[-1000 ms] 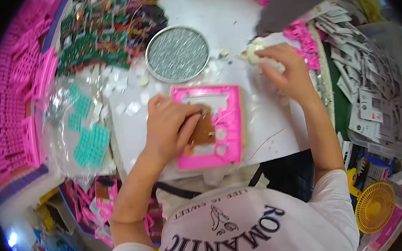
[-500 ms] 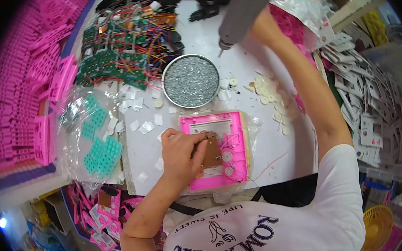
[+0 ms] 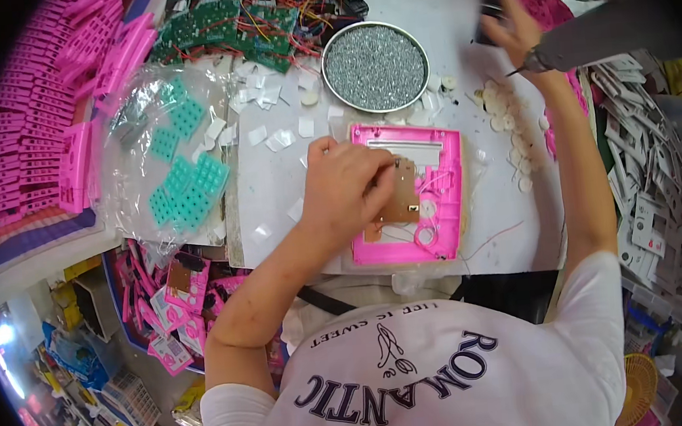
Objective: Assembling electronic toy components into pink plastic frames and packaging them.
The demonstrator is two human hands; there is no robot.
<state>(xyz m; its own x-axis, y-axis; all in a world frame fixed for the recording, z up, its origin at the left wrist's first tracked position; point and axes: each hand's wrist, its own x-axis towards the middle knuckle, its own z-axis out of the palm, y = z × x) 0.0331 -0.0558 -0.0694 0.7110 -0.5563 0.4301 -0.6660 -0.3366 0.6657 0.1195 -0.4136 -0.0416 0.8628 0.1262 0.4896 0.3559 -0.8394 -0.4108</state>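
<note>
My left hand [image 3: 347, 184] is closed, thumb and fingers pinching the brown circuit board [image 3: 401, 195], which sits in the open pink plastic casing [image 3: 451, 191]. Thin wires and a pale round disc [image 3: 426, 208] show beside the board. At the back right, my right hand [image 3: 516, 31] is blurred, its fingers bent round a dark object [image 3: 490, 15] whose kind I cannot make out. A grey power screwdriver [image 3: 585, 39] crosses in front of the right wrist, apart from the fingers. Its bit points left.
Behind the casing stands a round tin [image 3: 375, 68] of small screws. Green circuit boards [image 3: 223, 28] with coloured wires lie at the back left, turquoise keypads [image 3: 193, 185] on clear plastic at left. Pink casings [image 3: 34, 134] are stacked far left; white panels [image 3: 646, 178] fill the right side.
The view has shifted, moving the table's things. My right hand has come out from behind the screwdriver, which now lies across the wrist. The left hand stays on the board.
</note>
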